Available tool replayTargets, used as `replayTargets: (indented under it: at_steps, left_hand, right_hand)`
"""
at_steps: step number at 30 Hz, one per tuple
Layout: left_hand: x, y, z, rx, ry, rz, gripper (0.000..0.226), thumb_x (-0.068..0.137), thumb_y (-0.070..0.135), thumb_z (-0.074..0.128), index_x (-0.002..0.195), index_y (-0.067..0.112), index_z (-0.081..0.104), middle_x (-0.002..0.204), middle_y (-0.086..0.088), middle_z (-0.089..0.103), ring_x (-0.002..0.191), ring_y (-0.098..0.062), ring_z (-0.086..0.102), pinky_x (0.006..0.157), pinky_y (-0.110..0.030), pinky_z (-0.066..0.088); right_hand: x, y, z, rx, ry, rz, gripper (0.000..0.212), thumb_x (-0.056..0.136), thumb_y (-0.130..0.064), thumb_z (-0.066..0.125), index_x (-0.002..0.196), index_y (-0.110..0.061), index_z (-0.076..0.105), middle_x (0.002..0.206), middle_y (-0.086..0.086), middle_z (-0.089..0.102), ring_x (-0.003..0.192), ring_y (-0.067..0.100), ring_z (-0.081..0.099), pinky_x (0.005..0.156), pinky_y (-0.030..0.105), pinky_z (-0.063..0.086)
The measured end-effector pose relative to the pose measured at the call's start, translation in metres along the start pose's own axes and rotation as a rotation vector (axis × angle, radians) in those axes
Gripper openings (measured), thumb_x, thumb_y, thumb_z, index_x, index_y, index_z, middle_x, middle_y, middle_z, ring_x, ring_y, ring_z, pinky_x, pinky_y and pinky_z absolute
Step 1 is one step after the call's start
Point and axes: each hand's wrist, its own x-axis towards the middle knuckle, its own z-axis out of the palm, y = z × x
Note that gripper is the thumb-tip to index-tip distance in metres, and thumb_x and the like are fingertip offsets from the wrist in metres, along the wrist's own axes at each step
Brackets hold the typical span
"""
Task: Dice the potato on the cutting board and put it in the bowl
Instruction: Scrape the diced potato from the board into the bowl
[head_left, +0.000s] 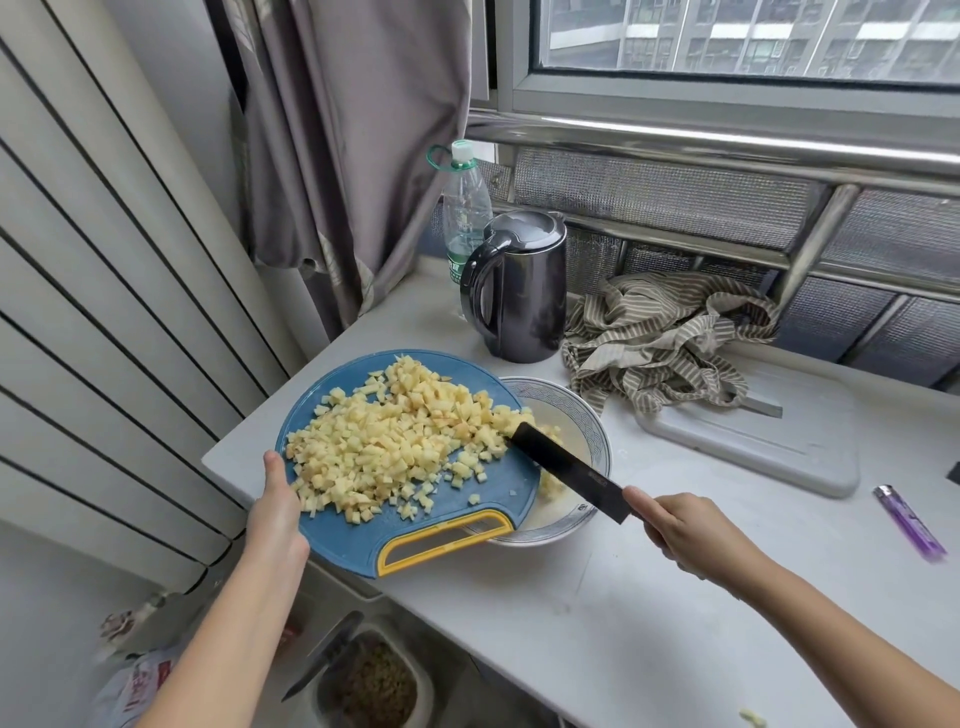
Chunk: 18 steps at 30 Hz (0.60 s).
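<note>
Potato dice (395, 441): cutting done, most on cutting board (317, 395), some in bowl (592, 421) | L hand (278, 499) grips board's left edge, right edge over bowl | R hand (685, 530) grips knife (566, 470), blade at pile | left: scrape rest in.

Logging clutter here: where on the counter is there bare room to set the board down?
Widest bare patch: the near counter, bordered by bowl, right hand and lighter. Crowded along the back: bottle, kettle, striped cloth and grey tray.
</note>
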Motion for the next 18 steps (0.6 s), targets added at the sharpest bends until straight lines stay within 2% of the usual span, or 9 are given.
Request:
replayTargets:
  at_steps: [5, 9, 13, 18]
  left_hand:
    - [0.002, 0.004, -0.01, -0.043, 0.0, -0.012, 0.044, 0.088, 0.065, 0.05, 0.09, 0.022, 0.06, 0.091, -0.003, 0.067, 0.075, -0.023, 0.065, 0.059, -0.041, 0.052]
    - [0.002, 0.008, -0.01, -0.078, 0.005, 0.002, 0.043, 0.088, 0.064, 0.05, 0.089, 0.022, 0.059, 0.09, -0.002, 0.067, 0.076, -0.023, 0.065, 0.061, -0.042, 0.053]
    - [-0.004, 0.008, -0.004, -0.095, 0.009, 0.03, 0.041, 0.091, 0.061, 0.049, 0.09, 0.021, 0.058, 0.084, -0.002, 0.064, 0.07, -0.021, 0.062, 0.054, -0.04, 0.048]
    - [-0.013, 0.006, 0.005, -0.07, -0.006, 0.038, 0.05, 0.09, 0.064, 0.048, 0.104, 0.017, 0.058, 0.082, -0.002, 0.064, 0.069, -0.021, 0.062, 0.057, -0.039, 0.051]
  right_hand:
    - [0.003, 0.003, -0.011, 0.019, 0.106, 0.039, 0.06, 0.097, -0.056, 0.038, 0.056, -0.013, 0.043, 0.051, 0.001, 0.046, 0.037, 0.013, 0.034, 0.044, 0.023, 0.029]
    - [0.003, -0.001, -0.009, 0.007, 0.098, -0.042, 0.059, 0.096, -0.057, 0.039, 0.053, -0.016, 0.043, 0.048, -0.004, 0.046, 0.041, 0.012, 0.036, 0.05, 0.026, 0.032]
    - [-0.003, -0.017, 0.003, 0.076, -0.039, -0.18, 0.058, 0.093, -0.059, 0.041, 0.052, -0.017, 0.04, 0.049, -0.003, 0.041, 0.048, 0.014, 0.034, 0.05, 0.025, 0.032]
    - [-0.01, -0.038, 0.028, -0.013, -0.238, -0.353, 0.056, 0.092, -0.06, 0.041, 0.057, -0.017, 0.045, 0.051, -0.004, 0.044, 0.048, 0.009, 0.037, 0.052, 0.02, 0.033]
